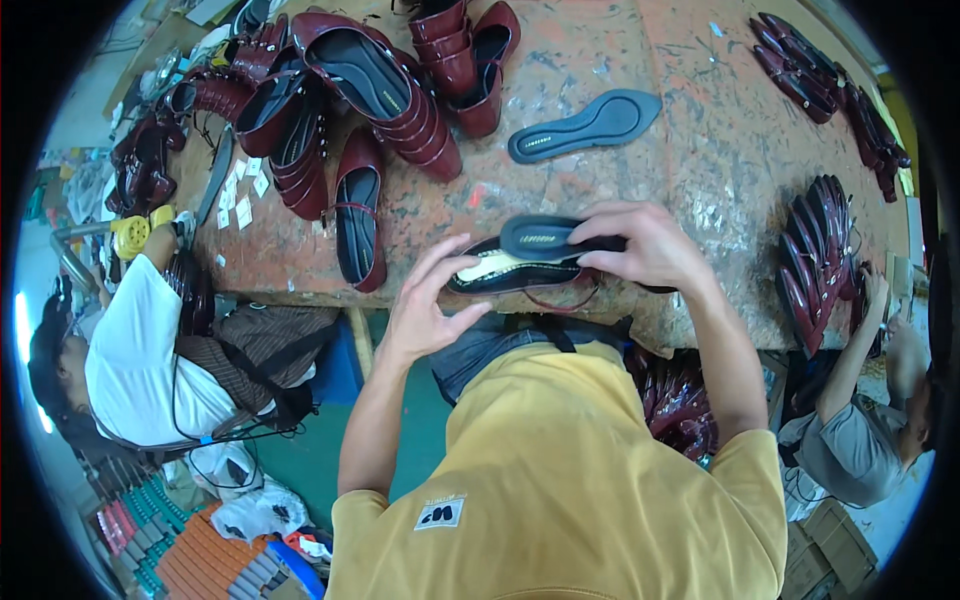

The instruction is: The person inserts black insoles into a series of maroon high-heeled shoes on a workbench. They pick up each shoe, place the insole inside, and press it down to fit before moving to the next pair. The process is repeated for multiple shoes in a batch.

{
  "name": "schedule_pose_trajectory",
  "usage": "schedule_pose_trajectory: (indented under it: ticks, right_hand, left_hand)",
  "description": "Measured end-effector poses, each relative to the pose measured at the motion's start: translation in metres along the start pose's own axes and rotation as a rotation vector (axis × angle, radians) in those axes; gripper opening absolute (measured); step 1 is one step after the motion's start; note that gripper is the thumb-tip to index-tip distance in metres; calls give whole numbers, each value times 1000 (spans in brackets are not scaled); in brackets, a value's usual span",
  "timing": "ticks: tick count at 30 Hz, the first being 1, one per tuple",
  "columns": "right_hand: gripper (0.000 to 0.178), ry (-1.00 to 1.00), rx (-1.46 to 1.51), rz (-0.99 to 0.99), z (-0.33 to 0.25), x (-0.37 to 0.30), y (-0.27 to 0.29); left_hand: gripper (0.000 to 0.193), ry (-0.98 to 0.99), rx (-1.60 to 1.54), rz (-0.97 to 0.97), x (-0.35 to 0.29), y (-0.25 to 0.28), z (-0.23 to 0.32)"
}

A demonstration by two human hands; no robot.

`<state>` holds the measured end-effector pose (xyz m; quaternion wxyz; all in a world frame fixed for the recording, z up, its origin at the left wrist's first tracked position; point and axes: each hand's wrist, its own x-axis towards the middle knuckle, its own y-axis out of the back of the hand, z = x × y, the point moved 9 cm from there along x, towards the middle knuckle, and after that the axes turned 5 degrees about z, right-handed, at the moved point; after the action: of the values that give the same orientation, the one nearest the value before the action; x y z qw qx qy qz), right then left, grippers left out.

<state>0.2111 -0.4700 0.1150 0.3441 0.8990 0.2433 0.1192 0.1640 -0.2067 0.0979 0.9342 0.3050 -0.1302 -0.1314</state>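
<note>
At the bench's near edge lies a dark red shoe (525, 281), its pale inner sole (487, 266) showing at the left end. My right hand (645, 245) pinches a dark padded insole (541, 238) between thumb and fingers, holding it over the shoe's opening. The insole's right part is hidden by those fingers. My left hand (425, 305) is open around the shoe's left end, thumb and fingers spread apart. Whether its fingertips touch the shoe, I cannot tell. A second dark insole (585, 126) with a pointed end lies flat farther back on the bench.
Several glossy dark red strapped shoes (375, 85) crowd the bench's far left, near small white labels (243, 212). More stand in a row (815, 255) at the right edge. Co-workers sit at the left (150, 360) and right (860, 440) of the worn workbench (700, 130).
</note>
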Motion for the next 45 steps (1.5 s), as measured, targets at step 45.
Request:
schedule_pose_trajectory:
  ticks: [45]
  right_hand:
    - [20, -70, -464, 374, -53, -10, -105]
  left_hand:
    - [64, -311, 664, -529, 16, -79, 8]
